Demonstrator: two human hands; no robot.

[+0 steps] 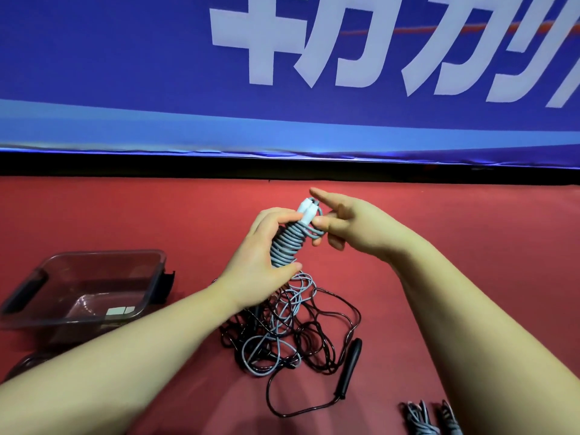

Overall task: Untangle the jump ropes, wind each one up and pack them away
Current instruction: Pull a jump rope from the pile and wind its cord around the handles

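My left hand (260,255) grips a grey jump rope bundle (287,244), its cord wound tightly round two white handles (307,211) that stick out at the top. My right hand (348,224) pinches a loop of the grey cord beside the handles, with the index finger pointing out straight. The loose grey cord (284,312) hangs down from the bundle into a tangled pile on the red floor. A black jump rope (326,324) is mixed into that pile, and one black handle (350,367) lies at the pile's right.
A clear plastic bin (94,287) with dark handles stands on the floor at the left. Two wound grey ropes (433,419) lie at the bottom right edge. A blue banner with white letters (282,73) closes off the far side.
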